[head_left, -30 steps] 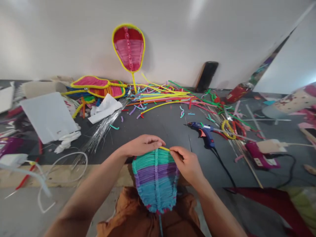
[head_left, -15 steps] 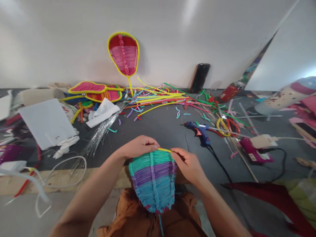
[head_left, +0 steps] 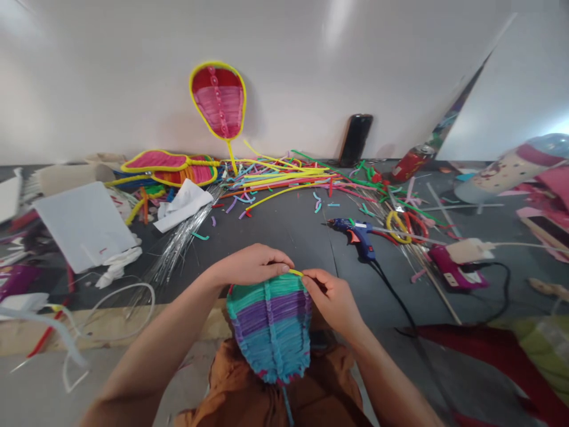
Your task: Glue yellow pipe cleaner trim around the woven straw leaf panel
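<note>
A fan-shaped piece (head_left: 273,320) wound in green, purple and blue pipe cleaners stands over my lap, its thin blue stem pointing down. Along its top edge runs a yellow pipe cleaner (head_left: 296,273). My left hand (head_left: 255,264) is closed over the top left of that edge, thumb and fingers pressing the yellow strip. At the upper right corner my right hand (head_left: 328,296) pinches the same strip between thumb and forefinger. Only a short yellow length shows between the two hands; the rest lies hidden under the fingers.
A finished pink-and-red fan (head_left: 219,104) leans upright at the wall. Behind my hands lie a heap of pipe cleaners (head_left: 288,176) and a blue glue gun (head_left: 358,234) with its cord. A phone (head_left: 355,140), a red can (head_left: 411,163) and white paper (head_left: 84,222) are farther out.
My left hand has slid right along the top edge, closer to my right hand, so less of the yellow strip shows. The view has shifted slightly.
</note>
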The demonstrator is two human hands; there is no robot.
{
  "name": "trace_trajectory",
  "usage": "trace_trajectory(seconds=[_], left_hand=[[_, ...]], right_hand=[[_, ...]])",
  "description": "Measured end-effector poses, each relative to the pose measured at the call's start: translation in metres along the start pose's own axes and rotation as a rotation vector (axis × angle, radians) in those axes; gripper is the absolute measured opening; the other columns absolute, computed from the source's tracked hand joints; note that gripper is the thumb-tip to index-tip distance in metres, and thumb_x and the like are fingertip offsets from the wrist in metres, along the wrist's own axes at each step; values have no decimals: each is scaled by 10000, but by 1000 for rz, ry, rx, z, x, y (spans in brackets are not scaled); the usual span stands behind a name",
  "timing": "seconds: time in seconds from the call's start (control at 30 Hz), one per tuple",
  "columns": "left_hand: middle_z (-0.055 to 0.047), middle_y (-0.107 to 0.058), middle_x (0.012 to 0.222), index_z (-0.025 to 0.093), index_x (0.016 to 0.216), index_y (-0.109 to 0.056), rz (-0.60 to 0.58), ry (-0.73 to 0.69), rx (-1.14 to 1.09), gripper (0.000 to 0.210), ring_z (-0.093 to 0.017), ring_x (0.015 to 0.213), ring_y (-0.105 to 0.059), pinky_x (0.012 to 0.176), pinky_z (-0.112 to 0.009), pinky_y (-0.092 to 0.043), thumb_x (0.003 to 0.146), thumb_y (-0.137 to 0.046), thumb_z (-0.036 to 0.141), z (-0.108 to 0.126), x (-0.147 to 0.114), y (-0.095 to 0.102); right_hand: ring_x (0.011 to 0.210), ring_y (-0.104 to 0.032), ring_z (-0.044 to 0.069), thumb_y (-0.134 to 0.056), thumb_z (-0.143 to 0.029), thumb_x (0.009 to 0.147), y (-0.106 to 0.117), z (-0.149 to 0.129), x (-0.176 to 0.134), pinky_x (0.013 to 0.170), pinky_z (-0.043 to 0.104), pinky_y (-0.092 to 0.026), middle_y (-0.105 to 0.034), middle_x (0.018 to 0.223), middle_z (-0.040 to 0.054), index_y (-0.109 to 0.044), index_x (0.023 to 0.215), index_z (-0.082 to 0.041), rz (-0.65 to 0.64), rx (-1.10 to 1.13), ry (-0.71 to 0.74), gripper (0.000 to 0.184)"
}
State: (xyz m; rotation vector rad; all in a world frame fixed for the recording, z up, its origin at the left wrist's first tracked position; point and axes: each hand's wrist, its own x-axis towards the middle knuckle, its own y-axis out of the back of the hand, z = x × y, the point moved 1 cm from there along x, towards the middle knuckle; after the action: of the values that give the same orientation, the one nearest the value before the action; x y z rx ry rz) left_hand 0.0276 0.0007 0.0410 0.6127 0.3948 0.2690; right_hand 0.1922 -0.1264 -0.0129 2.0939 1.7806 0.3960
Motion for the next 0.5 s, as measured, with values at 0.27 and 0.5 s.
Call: trace_trajectory(seconds=[0.27,0.5], left_hand=[[-5,-733,981,192,996,-706,66,71,-16,266,-159,887,-651,762,-213,-424,874,-480,262,-11,6,-6],[-11,-739,915,181,928,-720,191,154,-78,280,-175,856,-653,737,-224,-427,841,-487,309,-35,15,-1]], right_hand=[[873,-667,182,-473,-248,922,1,6,-8,787,284,-500,-725,940,53,-687,1020,-208,65,-217,203,239],[824,-664,206,-468,-241,918,-3,11,9,743,307,-501,-720,892,60,-683,1057,-211,3,-404,222,257]])
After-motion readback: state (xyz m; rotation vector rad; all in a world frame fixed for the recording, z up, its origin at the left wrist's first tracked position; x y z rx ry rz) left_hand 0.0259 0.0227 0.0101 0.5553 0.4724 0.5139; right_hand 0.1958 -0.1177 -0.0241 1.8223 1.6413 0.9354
